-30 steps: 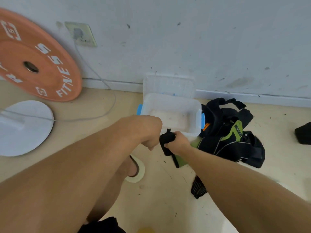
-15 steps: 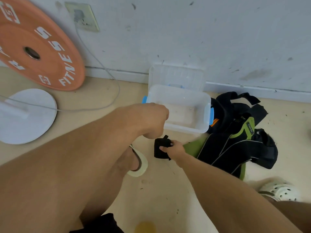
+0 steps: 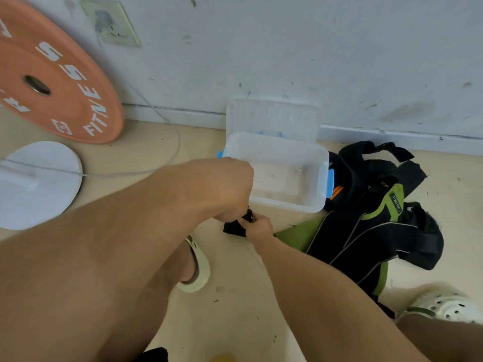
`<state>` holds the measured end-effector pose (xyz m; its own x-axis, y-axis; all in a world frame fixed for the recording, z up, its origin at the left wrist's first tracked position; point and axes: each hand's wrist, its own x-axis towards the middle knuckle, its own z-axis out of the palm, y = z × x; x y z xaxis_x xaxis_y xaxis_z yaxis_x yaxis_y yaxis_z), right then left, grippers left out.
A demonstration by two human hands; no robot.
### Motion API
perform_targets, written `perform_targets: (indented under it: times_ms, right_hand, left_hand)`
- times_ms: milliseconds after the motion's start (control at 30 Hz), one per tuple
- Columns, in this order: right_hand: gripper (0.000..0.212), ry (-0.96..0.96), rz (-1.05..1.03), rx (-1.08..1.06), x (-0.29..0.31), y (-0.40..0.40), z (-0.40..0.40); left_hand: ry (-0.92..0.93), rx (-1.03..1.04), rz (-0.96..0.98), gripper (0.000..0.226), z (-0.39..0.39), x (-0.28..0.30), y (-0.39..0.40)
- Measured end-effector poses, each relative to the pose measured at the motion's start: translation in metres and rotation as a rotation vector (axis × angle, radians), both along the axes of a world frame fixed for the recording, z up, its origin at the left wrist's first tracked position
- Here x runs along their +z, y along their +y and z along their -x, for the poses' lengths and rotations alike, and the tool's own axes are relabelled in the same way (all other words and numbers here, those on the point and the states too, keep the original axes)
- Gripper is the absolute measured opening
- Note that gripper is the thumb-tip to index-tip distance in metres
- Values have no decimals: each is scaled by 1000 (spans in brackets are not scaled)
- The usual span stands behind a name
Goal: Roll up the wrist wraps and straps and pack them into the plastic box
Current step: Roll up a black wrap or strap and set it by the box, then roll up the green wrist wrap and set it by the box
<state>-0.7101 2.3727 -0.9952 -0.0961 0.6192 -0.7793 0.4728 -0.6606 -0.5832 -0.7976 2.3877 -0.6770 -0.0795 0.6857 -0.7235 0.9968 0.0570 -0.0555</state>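
closest to me i see my two forearms reaching forward, with a pale clog (image 3: 198, 267) on the near foot under the left arm and another clog (image 3: 444, 308) at the lower right. both hands meet just in front of the box: my left hand (image 3: 224, 189) is curled down over the top of a black wrist wrap (image 3: 234, 228), and my right hand (image 3: 257, 227) pinches its right side. the wrap sits low, near the floor. just beyond is the clear plastic box (image 3: 300, 205), open, its lid (image 3: 271, 116) propped against the wall. a black and green pile of straps (image 3: 373, 226) lies right of it. farther left, an orange weight plate (image 3: 52, 82) leans on the wall.
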Motion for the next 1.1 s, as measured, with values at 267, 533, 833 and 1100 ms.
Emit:
perform_targets:
  times_ms: [267, 533, 833, 1100]
  right_hand:
    - [61, -74, -78, 34, 6, 5, -23]
    - [35, -106, -214, -21, 45, 20, -96]
    - [68, -607, -378, 208, 69, 51, -230]
    - [10, -812, -418, 288, 72, 51, -264]
  left_hand:
    - [-39, -30, -21, 40, -12, -4, 8]
    - [-335, -110, -115, 59, -43, 1, 14]
    - [-334, -180, -90, 58, -89, 1, 17]
    - [-318, -241, -48, 59, -115, -1, 13]
